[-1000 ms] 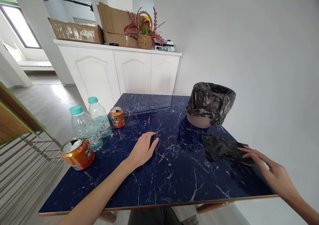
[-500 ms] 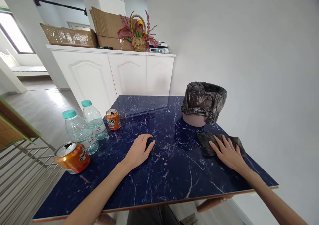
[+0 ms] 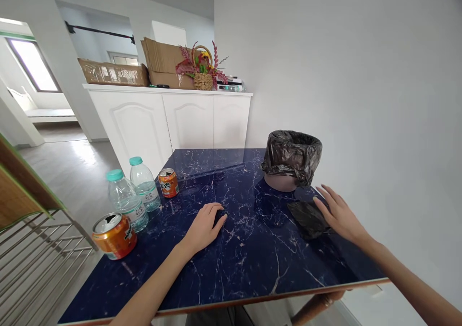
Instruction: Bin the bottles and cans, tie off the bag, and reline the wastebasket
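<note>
My left hand (image 3: 206,226) rests on the blue marbled table (image 3: 249,263), its fingers curved and the thumb apart, with nothing visible in it. My right hand (image 3: 339,215) hovers at the table's right side with its fingers spread, holding nothing. Below and left of it lies a flattened black plastic bag (image 3: 306,218), partly hidden by the hand. Behind that bag stands a pinkish-grey bin (image 3: 280,182) lined with a black bin bag (image 3: 288,155) folded over its rim.
On the table's left side are two bottles with teal caps (image 3: 126,201) (image 3: 145,184) and two orange drink cans (image 3: 114,237) (image 3: 168,183). A metal rack (image 3: 43,249) stands beyond the left edge. Cardboard boxes (image 3: 111,73) and a flower basket (image 3: 203,81) sit on a white cabinet (image 3: 140,119).
My right hand has lifted off the flattened plastic bag and moved slightly up. My left hand keeps its place on the table. The camera view has tilted up a little.
</note>
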{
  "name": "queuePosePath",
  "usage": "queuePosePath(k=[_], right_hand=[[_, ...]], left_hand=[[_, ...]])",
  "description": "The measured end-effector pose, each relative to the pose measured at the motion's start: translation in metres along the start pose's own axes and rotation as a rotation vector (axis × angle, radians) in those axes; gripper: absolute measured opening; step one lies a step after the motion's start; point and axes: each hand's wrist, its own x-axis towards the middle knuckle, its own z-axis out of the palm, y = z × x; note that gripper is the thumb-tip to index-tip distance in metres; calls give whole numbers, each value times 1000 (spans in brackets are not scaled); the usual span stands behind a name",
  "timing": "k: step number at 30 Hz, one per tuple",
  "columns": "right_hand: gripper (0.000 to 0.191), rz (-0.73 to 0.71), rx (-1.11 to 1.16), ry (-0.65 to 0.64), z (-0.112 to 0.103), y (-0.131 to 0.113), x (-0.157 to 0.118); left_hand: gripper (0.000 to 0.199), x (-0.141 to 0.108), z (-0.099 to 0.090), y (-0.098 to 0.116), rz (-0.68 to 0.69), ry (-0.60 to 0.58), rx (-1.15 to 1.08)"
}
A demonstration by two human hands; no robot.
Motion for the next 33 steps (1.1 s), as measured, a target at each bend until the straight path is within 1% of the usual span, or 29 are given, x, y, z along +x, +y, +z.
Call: queuePosePath(k=[1, 4, 7, 10, 11, 13, 17, 21, 27, 33], right_hand=[[64, -18, -1, 64, -9, -9, 13], [65, -35, -20, 188, -34, -37, 55], [66, -103, -48, 266, -49, -58, 96], [66, -159, -78, 272, -53, -70, 129], [67, -152, -78, 256, -53, -72, 138], [70, -91, -65, 206, -52, -77, 151], [75, 95, 27, 110, -45, -82, 164], [74, 227, 130, 97, -39, -81, 166], [80, 303, 161, 103, -34, -83, 169], [83, 292, 177, 119, -31, -83, 174]], left_hand=[[31, 0, 0, 0, 1, 7, 0], [29, -1, 0, -1, 2, 21, -1], [28, -1, 0, -2, 10, 24, -3], [27, -2, 0, -3, 19, 23, -2], [26, -2, 0, -3, 22, 22, -2], [26, -3, 0, -4, 28, 17, -1], [25, -3, -1, -4, 39, 7, 1], [25, -4, -1, -4, 43, -3, 4], [22, -5, -2, -3, 42, -4, 5], [22, -5, -1, -3, 39, -13, 6]])
